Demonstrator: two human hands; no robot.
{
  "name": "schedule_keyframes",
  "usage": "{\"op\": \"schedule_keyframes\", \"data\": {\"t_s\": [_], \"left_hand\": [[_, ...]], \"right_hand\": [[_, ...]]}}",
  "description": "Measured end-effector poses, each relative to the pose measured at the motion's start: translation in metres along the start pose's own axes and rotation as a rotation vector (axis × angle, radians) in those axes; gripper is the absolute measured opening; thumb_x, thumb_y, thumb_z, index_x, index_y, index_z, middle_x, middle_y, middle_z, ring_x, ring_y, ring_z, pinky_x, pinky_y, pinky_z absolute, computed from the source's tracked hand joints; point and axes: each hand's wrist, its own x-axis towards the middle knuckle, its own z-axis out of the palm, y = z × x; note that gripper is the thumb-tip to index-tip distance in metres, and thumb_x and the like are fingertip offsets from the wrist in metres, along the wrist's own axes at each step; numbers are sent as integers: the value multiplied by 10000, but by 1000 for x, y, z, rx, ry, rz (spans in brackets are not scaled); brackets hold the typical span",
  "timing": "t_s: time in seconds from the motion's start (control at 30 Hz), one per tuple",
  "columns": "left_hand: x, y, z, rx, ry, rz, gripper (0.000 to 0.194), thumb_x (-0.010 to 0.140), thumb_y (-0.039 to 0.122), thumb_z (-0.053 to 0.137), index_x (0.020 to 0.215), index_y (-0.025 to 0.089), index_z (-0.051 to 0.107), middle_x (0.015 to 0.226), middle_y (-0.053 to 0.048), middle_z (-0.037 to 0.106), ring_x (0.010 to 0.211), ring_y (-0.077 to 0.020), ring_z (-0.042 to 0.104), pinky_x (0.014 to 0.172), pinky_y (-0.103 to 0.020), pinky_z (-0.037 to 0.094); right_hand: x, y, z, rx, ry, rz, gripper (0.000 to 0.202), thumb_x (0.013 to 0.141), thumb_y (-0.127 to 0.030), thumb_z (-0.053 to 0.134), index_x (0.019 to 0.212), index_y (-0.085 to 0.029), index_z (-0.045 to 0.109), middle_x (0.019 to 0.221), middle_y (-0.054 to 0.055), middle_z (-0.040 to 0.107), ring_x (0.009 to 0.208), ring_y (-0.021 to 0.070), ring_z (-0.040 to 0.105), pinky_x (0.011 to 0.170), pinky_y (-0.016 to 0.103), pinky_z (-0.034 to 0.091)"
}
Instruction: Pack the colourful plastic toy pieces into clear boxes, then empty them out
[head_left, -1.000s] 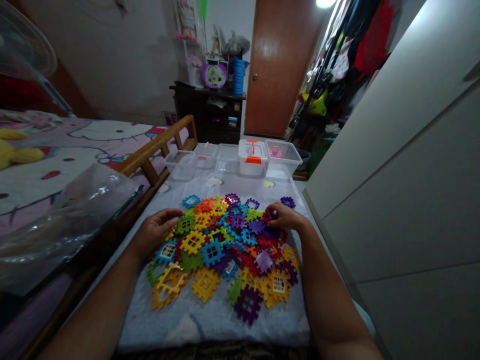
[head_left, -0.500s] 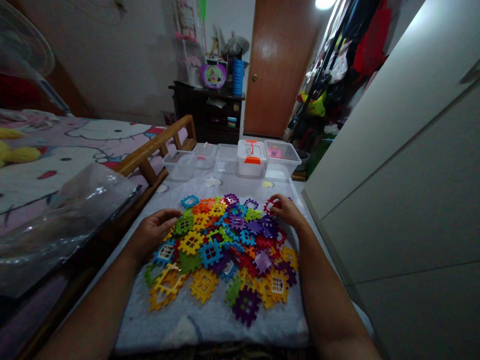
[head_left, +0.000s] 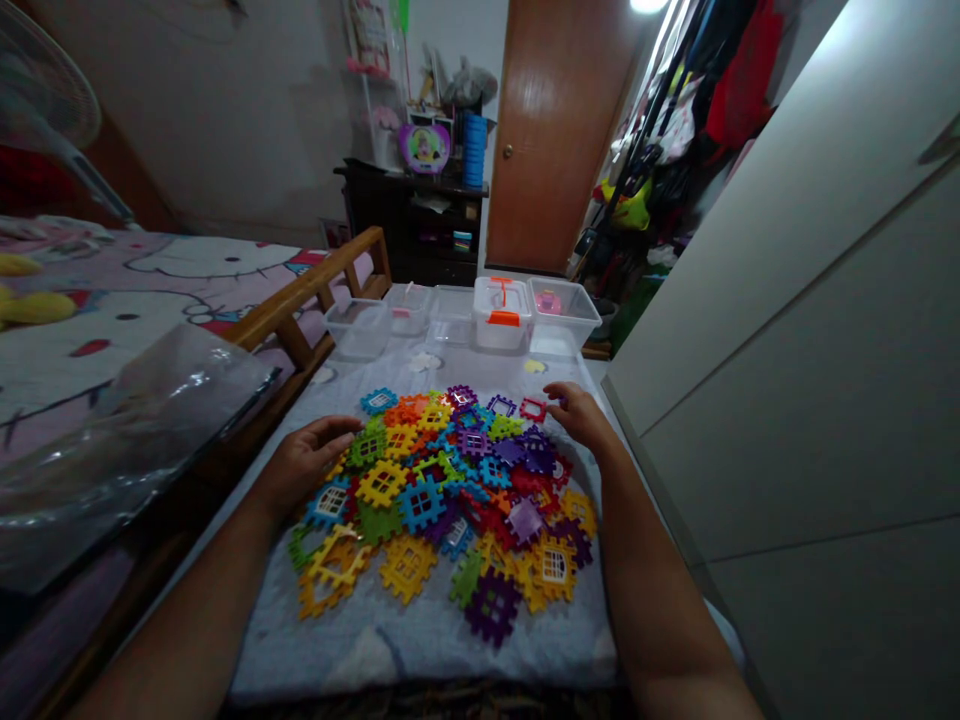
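Many coloured plastic building pieces lie heaped on a pale blue cloth (head_left: 330, 655). My left hand (head_left: 311, 455) rests at the left edge of the heap, beside a green window piece (head_left: 367, 447), fingers apart and holding nothing. At the upper right, my right hand (head_left: 576, 412) hovers with fingers spread beside a red square frame (head_left: 533, 409), which lies flat. A purple open frame (head_left: 502, 405) lies to its left. Nearer the front are a dark purple piece (head_left: 493, 607), a yellow piece (head_left: 407, 568) and a blue window piece (head_left: 421, 504).
Clear bins (head_left: 358, 328) and a white lidded box with orange clips (head_left: 501, 315) line the far end of the cloth. A wooden bed rail (head_left: 292, 300) and plastic bag (head_left: 150, 430) are at left, a pale cabinet (head_left: 787, 350) at right.
My right hand has let go of the red frame, which now lies flat, and has moved slightly right with its fingers opened. My left hand has hardly moved.
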Motion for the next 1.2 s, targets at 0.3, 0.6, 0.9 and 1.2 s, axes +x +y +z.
{"op": "schedule_keyframes", "data": {"t_s": [0.3,0.6,0.9,1.2], "left_hand": [[0,1,1,-33,-13,-16,537,617,592,776,975,192,751,1069,-95,768,1051,-324,691,944,-394,559],[1,-4,0,-3,-18,-9,555,644,596,761,1002,173,743,1089,-111,759,1058,-330,689,982,-426,537],[5,-14,-3,1,-22,-5,548,644,598,767,1014,194,742,1118,-96,753,1105,-326,670,1016,-414,515],[2,-11,-2,11,-22,-15,546,669,600,753,1027,189,729,1134,-102,747,1116,-317,666,1014,-401,517]], "right_hand": [[-19,-19,-20,-109,-435,48,187,812,-180,663,978,-190,747,936,53,747,765,162,655,670,243,468],[-26,-32,7,142,-385,-56,229,805,-135,606,993,-188,724,952,49,747,876,185,675,777,286,498],[-33,-15,-17,-33,-393,121,74,786,-208,624,823,-171,677,779,16,684,691,137,582,628,241,431],[-37,-20,-18,-182,-542,184,93,670,-112,666,709,-196,667,685,-2,668,617,137,556,562,243,372]]}}
